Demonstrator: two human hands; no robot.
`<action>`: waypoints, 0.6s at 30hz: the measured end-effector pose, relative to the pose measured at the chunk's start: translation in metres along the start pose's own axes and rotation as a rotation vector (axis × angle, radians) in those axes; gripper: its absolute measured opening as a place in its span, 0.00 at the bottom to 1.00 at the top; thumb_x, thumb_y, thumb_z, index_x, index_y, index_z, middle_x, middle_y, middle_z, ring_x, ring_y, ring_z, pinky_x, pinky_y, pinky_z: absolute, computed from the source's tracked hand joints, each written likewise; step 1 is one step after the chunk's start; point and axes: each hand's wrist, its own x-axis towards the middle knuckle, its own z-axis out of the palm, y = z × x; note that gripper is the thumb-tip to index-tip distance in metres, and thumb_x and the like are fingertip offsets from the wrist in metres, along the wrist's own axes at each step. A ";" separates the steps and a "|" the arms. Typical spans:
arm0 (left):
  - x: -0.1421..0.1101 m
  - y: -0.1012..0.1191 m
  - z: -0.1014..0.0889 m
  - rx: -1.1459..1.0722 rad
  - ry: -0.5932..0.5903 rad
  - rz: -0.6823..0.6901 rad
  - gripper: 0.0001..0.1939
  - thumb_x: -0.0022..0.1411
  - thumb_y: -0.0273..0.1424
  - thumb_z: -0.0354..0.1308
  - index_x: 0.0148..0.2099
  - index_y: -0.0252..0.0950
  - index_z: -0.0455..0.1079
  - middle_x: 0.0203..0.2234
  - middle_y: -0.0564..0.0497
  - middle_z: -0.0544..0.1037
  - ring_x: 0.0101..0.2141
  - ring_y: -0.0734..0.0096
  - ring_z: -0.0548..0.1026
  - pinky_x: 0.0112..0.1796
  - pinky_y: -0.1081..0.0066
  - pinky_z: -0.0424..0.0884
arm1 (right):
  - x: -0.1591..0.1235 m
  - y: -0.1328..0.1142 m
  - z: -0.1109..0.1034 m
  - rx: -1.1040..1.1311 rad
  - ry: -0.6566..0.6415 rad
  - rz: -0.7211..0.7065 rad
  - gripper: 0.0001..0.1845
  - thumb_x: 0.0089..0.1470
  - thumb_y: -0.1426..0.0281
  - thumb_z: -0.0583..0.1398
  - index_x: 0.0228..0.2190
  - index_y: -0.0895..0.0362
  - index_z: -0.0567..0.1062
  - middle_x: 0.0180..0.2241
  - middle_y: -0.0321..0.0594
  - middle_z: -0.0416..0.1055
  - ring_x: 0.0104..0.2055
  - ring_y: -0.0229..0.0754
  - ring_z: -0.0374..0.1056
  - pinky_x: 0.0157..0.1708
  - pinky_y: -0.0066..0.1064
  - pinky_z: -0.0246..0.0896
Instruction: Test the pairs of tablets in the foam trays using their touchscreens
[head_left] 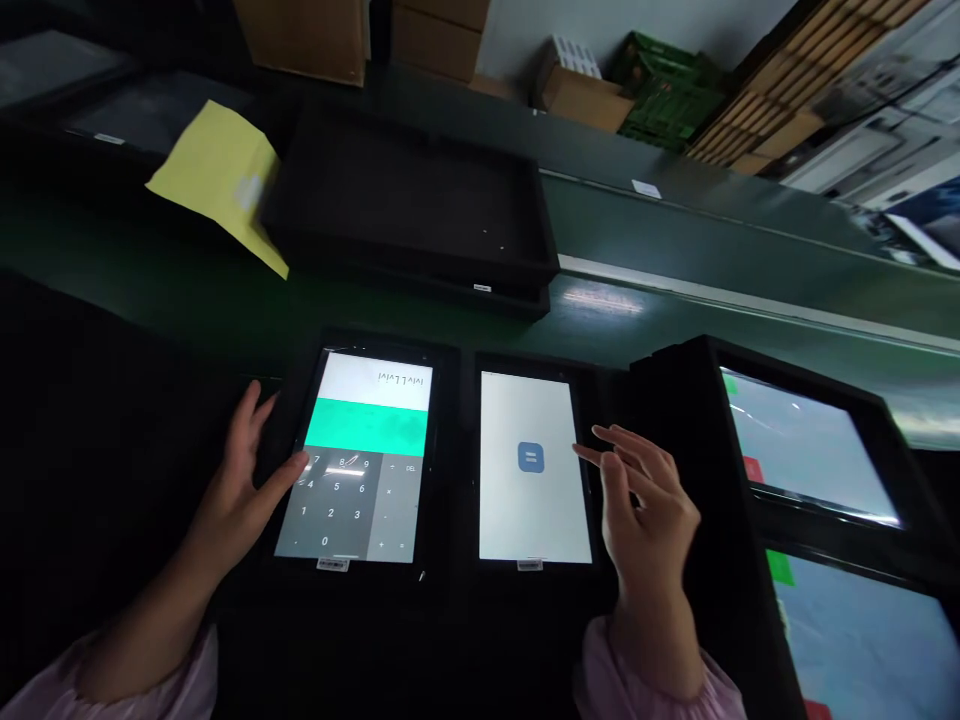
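Two tablets lie side by side in a dark holder in front of me. The left tablet shows a calculator keypad with a green band above it. My left hand rests at its left edge, fingers spread, the thumb over the screen near the 7 key. On the right tablet a white screen carries a blue icon with an equals sign. My right hand hovers at its right edge, holding nothing, with the index finger stretched toward the screen and the fingers apart. A barcode label sits below each screen.
Behind the tablets stand stacked black trays with a yellow paper sheet at their left. A black case at right holds two more lit tablets. Farther back are cardboard boxes and green crates.
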 end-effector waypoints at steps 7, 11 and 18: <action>0.003 -0.008 0.000 0.080 0.069 -0.028 0.46 0.59 0.51 0.62 0.73 0.51 0.46 0.71 0.49 0.55 0.70 0.55 0.49 0.68 0.50 0.44 | -0.007 0.019 0.011 -0.033 0.013 0.049 0.17 0.66 0.65 0.56 0.36 0.54 0.84 0.45 0.45 0.77 0.53 0.51 0.70 0.47 0.46 0.69; 0.004 -0.013 0.000 0.103 0.072 -0.022 0.43 0.61 0.49 0.61 0.73 0.54 0.47 0.70 0.51 0.56 0.69 0.56 0.53 0.67 0.50 0.48 | -0.006 0.016 0.012 -0.054 -0.091 0.019 0.18 0.67 0.63 0.54 0.37 0.52 0.84 0.48 0.45 0.76 0.57 0.55 0.66 0.47 0.49 0.68; 0.005 -0.013 -0.001 0.205 0.095 -0.031 0.37 0.63 0.47 0.59 0.71 0.57 0.51 0.70 0.55 0.58 0.68 0.56 0.56 0.67 0.49 0.49 | -0.010 0.022 0.016 -0.172 -0.245 -0.006 0.18 0.67 0.60 0.54 0.43 0.49 0.83 0.63 0.44 0.63 0.69 0.64 0.47 0.57 0.64 0.58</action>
